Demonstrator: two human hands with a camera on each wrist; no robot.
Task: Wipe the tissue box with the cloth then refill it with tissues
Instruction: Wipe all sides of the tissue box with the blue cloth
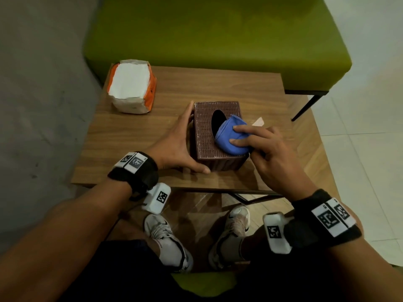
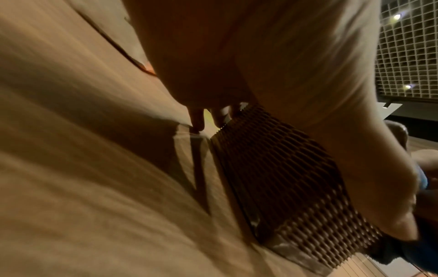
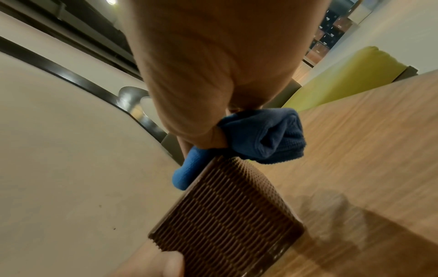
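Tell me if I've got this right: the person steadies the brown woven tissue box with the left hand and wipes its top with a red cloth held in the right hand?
Nearly. The cloth is blue, not red, as the head view and the right wrist view both show. The rest holds: the left hand steadies the brown woven tissue box while the right hand holds the cloth on its top.

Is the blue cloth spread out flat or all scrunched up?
Scrunched up. The blue cloth is a bunched wad under the right hand, sitting on top of the tissue box beside its dark hole.
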